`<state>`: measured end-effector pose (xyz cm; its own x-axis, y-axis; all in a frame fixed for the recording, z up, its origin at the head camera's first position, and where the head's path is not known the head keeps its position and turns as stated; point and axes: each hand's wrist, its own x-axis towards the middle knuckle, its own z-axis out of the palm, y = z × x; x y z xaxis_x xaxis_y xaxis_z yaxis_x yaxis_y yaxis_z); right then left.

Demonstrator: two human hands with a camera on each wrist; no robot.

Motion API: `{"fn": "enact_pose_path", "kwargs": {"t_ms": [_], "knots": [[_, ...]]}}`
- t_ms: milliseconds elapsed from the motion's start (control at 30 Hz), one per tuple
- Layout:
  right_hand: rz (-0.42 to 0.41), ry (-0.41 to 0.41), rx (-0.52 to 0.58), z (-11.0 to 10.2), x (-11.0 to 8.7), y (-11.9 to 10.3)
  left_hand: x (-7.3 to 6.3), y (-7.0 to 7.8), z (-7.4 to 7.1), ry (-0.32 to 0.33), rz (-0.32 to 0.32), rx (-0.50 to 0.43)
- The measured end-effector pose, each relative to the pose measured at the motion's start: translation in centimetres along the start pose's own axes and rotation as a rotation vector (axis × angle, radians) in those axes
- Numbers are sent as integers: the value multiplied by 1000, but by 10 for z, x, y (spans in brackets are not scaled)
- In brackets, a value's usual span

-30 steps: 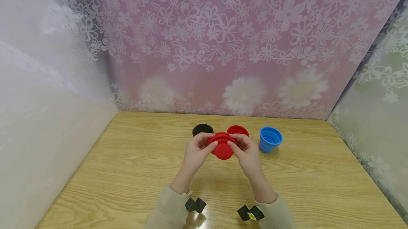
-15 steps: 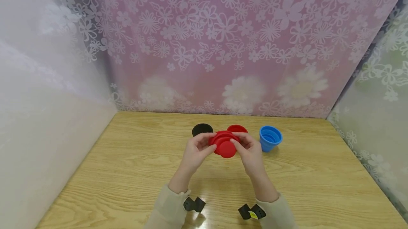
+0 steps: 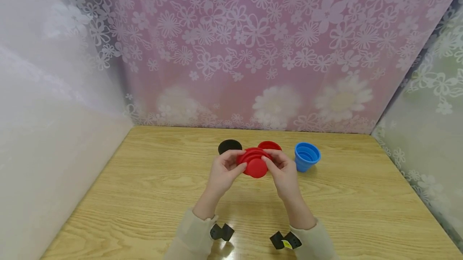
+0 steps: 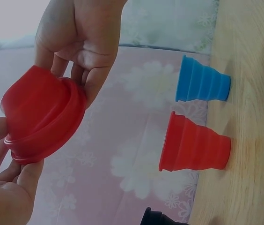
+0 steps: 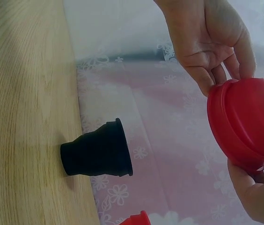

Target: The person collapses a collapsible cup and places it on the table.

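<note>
Both hands hold a red collapsible cup [image 3: 257,167] above the table, its round base facing the head camera. The cup looks partly folded and squashed out of shape. My left hand [image 3: 223,175] pinches its left side between thumb and fingers; my right hand [image 3: 284,175] pinches the right side. In the left wrist view the folded rings of the red collapsible cup [image 4: 45,117] show between the two hands. The right wrist view shows its smooth red wall [image 5: 251,117] and thick rim. Some fingertips are hidden behind the cup.
Behind the hands, a black cup [image 3: 230,145], a second red cup [image 3: 269,145] and a blue cup [image 3: 306,157] stand upright and extended on the wooden table [image 3: 162,187]. A flowered pink curtain [image 3: 231,59] hangs at the table's back edge.
The held red cup has shifted slightly right and up, and its base has turned a little. Both hands keep their pinch; the standing cups have not moved.
</note>
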<state>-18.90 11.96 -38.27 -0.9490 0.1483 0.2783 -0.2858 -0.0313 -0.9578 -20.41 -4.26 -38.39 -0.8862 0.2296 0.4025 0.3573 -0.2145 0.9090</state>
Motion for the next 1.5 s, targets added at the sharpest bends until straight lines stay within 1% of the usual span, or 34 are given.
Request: {"fn": "enact_pose_path", "kwargs": {"t_ms": [133,267,467,633,767,933,1167,1200,1267,1367,1433,1500], "knots": [[16,-21,-8,1,0,-2,0,0,2,44,0,23],[23,-74,-3,1,1,-3,1,-3,2,94,7,32],[-27,-187,-17,-2,0,-4,1,-5,0,158,19,18],[-85,-246,6,-5,0,-3,2,-5,-2,173,31,29],[-108,-265,24,-6,0,-2,2,-5,-2,178,44,39],[-117,-255,13,-5,0,-1,3,-7,-2,168,40,22],[-100,-201,8,-3,0,-1,3,-9,-2,128,18,20],[-99,-194,11,-3,0,-1,3,-6,-1,124,8,20],[-98,-184,16,-3,0,0,2,-6,-1,113,4,12],[-96,-171,25,-3,1,2,2,-6,-2,84,-2,4],[-97,-164,31,-4,1,2,3,-9,-3,55,5,-8],[-93,-154,34,-4,1,2,3,-9,-4,24,6,-15]]}}
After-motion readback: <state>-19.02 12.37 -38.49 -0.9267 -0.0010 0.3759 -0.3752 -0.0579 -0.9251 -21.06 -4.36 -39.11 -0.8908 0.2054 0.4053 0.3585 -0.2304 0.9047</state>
